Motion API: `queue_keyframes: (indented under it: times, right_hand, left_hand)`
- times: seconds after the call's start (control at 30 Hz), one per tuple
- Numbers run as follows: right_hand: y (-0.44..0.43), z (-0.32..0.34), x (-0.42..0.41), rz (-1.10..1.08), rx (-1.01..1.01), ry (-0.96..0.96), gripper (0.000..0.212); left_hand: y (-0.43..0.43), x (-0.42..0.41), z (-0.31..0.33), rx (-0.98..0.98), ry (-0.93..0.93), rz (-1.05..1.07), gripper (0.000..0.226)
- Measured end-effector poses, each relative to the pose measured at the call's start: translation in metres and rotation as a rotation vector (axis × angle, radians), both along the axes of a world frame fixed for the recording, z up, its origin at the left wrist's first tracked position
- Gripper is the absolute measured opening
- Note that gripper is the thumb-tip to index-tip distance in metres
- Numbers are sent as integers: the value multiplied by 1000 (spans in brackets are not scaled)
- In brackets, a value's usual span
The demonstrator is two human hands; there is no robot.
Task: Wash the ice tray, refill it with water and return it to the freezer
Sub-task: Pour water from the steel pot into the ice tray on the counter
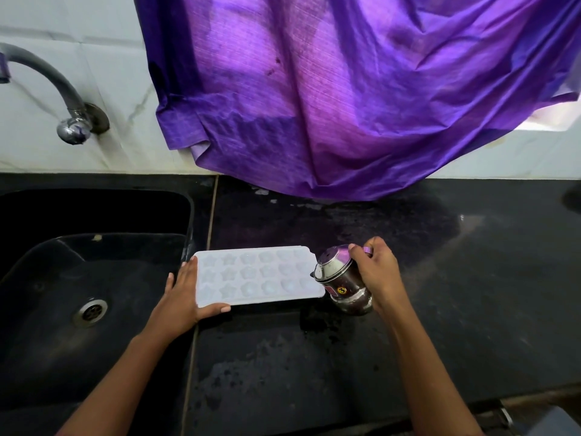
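A white ice tray (257, 273) with star and round moulds lies flat on the black counter (440, 278), just right of the sink. My left hand (185, 297) holds its left end, fingers straight along the edge and the thumb under the near rim. My right hand (374, 269) grips a small steel cup (341, 280) with a red sticker, tilted with its mouth over the tray's right end. I cannot tell how much water the moulds hold.
A black sink (94, 278) with a steel drain (90, 311) lies at the left, a grey tap (63, 99) on the white tiled wall above it. A purple cloth (345, 105) hangs down to the counter's back edge. The counter surface is wet in patches.
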State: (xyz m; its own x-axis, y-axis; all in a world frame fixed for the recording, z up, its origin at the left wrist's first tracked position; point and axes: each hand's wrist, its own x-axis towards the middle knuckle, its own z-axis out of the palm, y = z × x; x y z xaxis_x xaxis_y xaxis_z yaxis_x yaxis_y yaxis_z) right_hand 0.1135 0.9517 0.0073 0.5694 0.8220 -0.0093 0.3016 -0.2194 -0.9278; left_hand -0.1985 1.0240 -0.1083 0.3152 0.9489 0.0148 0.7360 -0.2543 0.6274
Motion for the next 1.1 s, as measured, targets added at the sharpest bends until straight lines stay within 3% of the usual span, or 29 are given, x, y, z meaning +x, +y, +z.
queue_keyframes:
  times: [0.17,0.73,1.0,1.1]
  right_hand:
    - [-2,0,2,-12,-11,-58,33]
    - [-5,0,3,1,-47,-84,32]
    - [-5,1,3,2,-47,-54,32]
    - [-6,2,3,-9,-12,50,32]
  left_hand:
    - [2,0,-2,11,-3,10,121]
    - [2,1,-3,15,1,25,122]
    - [1,0,-3,16,-9,21,122]
    - [1,1,-3,21,-29,19,121]
